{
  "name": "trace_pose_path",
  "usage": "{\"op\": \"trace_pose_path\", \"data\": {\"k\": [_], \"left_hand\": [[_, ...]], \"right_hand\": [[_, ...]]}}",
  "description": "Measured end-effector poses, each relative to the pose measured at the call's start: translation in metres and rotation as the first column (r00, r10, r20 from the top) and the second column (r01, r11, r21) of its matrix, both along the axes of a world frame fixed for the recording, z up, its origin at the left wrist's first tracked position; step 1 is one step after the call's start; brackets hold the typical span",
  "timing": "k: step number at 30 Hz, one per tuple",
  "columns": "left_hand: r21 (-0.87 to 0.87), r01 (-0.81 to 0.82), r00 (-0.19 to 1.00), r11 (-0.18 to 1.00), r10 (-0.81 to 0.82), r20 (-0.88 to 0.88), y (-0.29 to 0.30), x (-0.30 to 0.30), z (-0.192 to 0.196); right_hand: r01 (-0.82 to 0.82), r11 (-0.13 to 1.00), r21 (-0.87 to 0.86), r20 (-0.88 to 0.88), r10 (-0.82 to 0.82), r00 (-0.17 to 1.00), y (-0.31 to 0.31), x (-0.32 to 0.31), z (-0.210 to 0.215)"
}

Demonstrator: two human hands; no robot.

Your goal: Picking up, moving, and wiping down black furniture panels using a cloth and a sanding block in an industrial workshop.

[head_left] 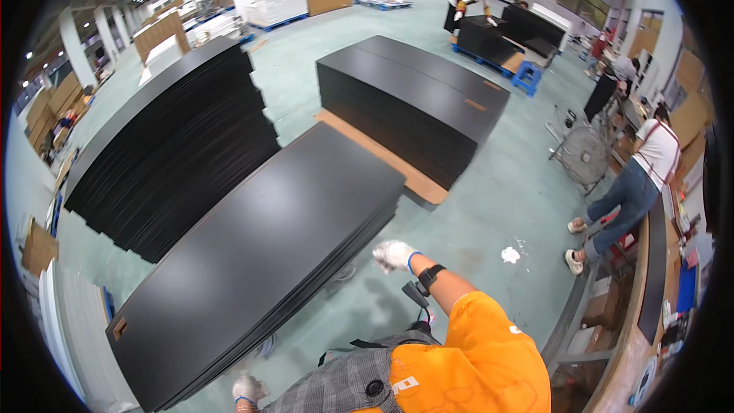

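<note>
Along the left side of a low stack of black panels (pixel 267 214), my left hand (pixel 246 388) in a white glove hangs near the lower edge of the view, small and blurred, its fingers not clear. My right hand (pixel 393 255), also gloved in white, is curled closed beside the stack's right end, apart from it, with nothing visible in it. A black watch and a blue band circle that wrist. The stack's top panel is smooth and dark, with a small brown cutout mark (pixel 120 327) near its left end.
A taller stack of black panels (pixel 176 145) stands behind on the left; another (pixel 405 107) sits on a brown board (pixel 428 187). To the right are a floor fan (pixel 582 154), a person at a workbench (pixel 650 260), and a blue stool (pixel 527 76). Other people work farther back.
</note>
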State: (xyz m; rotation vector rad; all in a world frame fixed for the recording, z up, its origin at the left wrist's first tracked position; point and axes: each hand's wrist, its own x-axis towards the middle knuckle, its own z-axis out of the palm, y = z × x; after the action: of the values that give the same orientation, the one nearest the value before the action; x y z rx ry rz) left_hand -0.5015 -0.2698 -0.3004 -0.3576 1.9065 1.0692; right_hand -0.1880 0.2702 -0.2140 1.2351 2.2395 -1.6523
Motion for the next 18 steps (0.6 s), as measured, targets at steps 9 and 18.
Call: {"op": "trace_pose_path", "data": {"k": [9,18], "left_hand": [[-0.045,0.673,0.718,0.739,-0.666,-0.204,0.328,0.192,0.088],[-0.003,0.967,0.249,0.257,-0.942,-0.225,0.537,0.334,0.101]], "right_hand": [[0.757,0.183,-0.627,0.017,-0.969,0.248,0.033,0.362,-0.076],[0.727,-0.249,-0.639,0.120,-0.967,-0.226,-0.007,0.558,-0.131]]}}
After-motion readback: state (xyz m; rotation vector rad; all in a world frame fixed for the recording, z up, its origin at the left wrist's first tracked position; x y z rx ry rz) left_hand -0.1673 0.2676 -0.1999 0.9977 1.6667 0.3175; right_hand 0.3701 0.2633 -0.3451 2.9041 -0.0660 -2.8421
